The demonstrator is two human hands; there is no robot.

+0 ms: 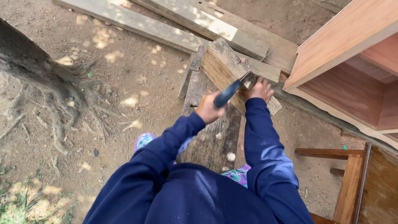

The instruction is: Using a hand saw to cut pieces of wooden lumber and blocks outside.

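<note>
Closed around the dark blue handle of a handsaw [232,90], the left hand [208,109] had a full grip, with the thin blade running up and to the right across a weathered wooden block [222,64]. Just beside the blade, the right hand [259,88] pressed down on the near end of that block, fingers spread flat on the wood rather than wrapped around anything. That block lay tilted across a dark, worn plank [209,137] on the bare dirt ground [124,83], with longer pale boards [174,25] behind it. To the right stood a reddish wooden cabinet [348,54], and a wooden frame [352,174] sat at the lower right; tree roots [49,91] spread over the dirt on the left. Both arms wore dark blue sleeves [261,141], and patterned footwear showed below them. Judging by how close the bracing fingers sat to the blade, a slip or a jump of the saw out of its cut could have caught them. Resting loose on uneven planks, the block also looked liable to rock or slide under a stroke, which would have pinched the blade or thrown it sideways.
</note>
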